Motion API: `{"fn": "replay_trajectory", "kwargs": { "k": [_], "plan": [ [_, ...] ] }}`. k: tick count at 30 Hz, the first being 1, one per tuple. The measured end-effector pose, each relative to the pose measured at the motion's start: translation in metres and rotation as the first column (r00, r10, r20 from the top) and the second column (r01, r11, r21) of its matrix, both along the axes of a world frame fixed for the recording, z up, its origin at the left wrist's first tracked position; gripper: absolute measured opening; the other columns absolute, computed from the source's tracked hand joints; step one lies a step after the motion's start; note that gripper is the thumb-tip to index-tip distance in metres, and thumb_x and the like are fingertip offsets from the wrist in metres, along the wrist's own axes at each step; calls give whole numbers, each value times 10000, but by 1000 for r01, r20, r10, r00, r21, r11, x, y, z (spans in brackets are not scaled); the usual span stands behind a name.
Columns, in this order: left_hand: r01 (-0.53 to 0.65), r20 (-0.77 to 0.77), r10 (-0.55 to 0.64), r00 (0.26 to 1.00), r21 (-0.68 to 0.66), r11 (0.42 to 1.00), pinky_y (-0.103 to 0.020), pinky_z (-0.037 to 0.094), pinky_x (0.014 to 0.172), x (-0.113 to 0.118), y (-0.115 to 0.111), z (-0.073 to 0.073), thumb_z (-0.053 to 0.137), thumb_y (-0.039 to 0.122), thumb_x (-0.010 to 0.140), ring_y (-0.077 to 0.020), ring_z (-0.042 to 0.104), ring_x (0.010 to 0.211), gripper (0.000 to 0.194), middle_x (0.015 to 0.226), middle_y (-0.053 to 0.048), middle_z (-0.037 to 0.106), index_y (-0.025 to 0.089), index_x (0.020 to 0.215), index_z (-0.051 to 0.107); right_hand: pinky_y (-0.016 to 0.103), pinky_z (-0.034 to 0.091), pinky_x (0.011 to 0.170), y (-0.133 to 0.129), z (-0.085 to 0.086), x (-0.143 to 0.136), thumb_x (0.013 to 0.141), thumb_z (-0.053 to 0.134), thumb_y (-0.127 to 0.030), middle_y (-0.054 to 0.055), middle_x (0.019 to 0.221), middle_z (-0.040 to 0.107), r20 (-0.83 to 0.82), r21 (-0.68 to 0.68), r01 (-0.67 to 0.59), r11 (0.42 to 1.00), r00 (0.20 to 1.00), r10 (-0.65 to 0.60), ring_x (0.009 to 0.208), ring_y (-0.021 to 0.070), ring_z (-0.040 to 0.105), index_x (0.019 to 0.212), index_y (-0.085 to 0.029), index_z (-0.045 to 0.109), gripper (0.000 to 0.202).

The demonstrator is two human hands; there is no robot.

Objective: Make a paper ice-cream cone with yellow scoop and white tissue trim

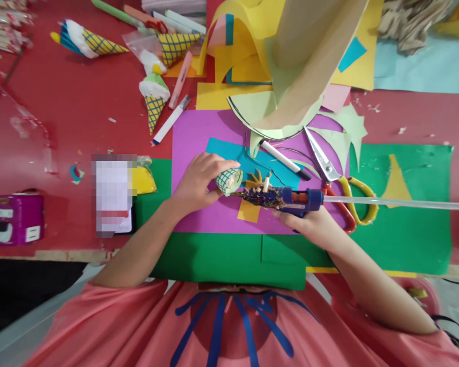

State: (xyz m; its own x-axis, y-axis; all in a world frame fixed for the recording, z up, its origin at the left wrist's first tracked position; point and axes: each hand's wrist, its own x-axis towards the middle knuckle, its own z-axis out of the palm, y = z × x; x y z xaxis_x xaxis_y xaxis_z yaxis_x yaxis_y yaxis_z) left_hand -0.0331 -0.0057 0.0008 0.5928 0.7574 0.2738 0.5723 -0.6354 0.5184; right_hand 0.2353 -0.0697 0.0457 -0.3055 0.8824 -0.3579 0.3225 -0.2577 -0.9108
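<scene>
My left hand (pixel 197 183) is closed around a small pale-green paper cone (pixel 229 181) with dark crossed lines, its open end turned to the right. In my right hand (pixel 319 224) is a blue glue gun (pixel 298 200), a long clear glue stick (pixel 398 202) sticking out of its back. The gun's nozzle comes up to the cone's lower rim; whether they touch I cannot tell. Crusty dark and tan residue covers the gun's front. Beneath lie purple (pixel 199 137) and blue (pixel 222 148) paper sheets. A white marker (pixel 285 159) lies just beyond the gun.
Scissors (pixel 331 171) with red and yellow handles lie beyond my right hand. Finished-looking paper cones (pixel 155 102) and markers (pixel 172 120) sit at the upper left. A phone (pixel 123 227) and a purple box (pixel 18 219) are to the left. Curled card (pixel 309 61) stands at the back.
</scene>
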Motion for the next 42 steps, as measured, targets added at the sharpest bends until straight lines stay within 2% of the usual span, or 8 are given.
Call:
{"fn": "replay_trajectory", "kwargs": {
  "k": [8, 13, 21, 27, 32, 38, 42],
  "plan": [
    [-7, -25, 7, 1000, -14, 1000, -374, 403, 820, 0, 0, 1, 571, 296, 845, -241, 562, 967, 405, 1075, -52, 649, 275, 1250, 556, 246, 485, 586, 0, 0, 2, 801, 674, -338, 15, 749, 696, 45, 34, 1, 999, 999, -3, 615, 126, 554, 950, -165, 745, 239],
    [-25, -47, 22, 999, -67, 997, -385, 414, 847, 0, 0, 2, 572, 309, 843, -247, 554, 986, 429, 1084, -58, 645, 273, 1270, 552, 262, 502, 581, 0, 0, 1, 776, 673, -337, 28, 746, 725, 90, 48, 34, 998, 995, -38, 622, 150, 595, 898, -161, 755, 229],
    [-16, -9, 16, 1000, -51, 999, -372, 416, 838, 1, 0, 2, 581, 264, 837, -239, 563, 980, 440, 1087, -53, 645, 260, 1275, 543, 289, 545, 604, -2, -3, 2, 755, 676, -318, 37, 746, 757, 114, 80, 83, 993, 989, -92, 632, 176, 645, 833, -165, 755, 189],
    [-31, -36, 28, 999, -83, 996, -373, 426, 842, 2, 0, 3, 561, 247, 837, -238, 573, 992, 432, 1099, -54, 651, 257, 1268, 543, 300, 553, 628, -1, -5, 2, 756, 680, -323, 39, 750, 759, 115, 115, 99, 988, 987, -112, 650, 186, 657, 834, -163, 751, 192],
    [-56, -42, 52, 998, -86, 995, -369, 422, 851, 2, -2, 3, 565, 211, 811, -237, 588, 1005, 459, 1101, -44, 662, 265, 1265, 532, 296, 519, 573, 0, -6, 2, 759, 676, -349, 29, 660, 715, 155, 134, 108, 985, 979, -129, 588, 175, 609, 763, -177, 726, 179],
    [-48, -38, 45, 998, -71, 996, -371, 393, 908, 2, -3, 3, 579, 207, 807, -233, 616, 1035, 472, 1164, -35, 676, 263, 1273, 521, 302, 521, 606, 1, -5, 2, 739, 693, -311, 30, 699, 721, 123, 162, 153, 975, 977, -174, 624, 179, 616, 777, -180, 719, 139],
    [-53, -54, 49, 997, -93, 994, -370, 384, 913, 3, -4, 4, 587, 217, 806, -230, 628, 1007, 472, 1151, -33, 688, 259, 1272, 530, 276, 480, 539, 3, -2, 1, 723, 696, -314, 16, 621, 662, 143, 147, 167, 975, 972, -188, 555, 145, 543, 727, -176, 694, 138]
  ]
}}
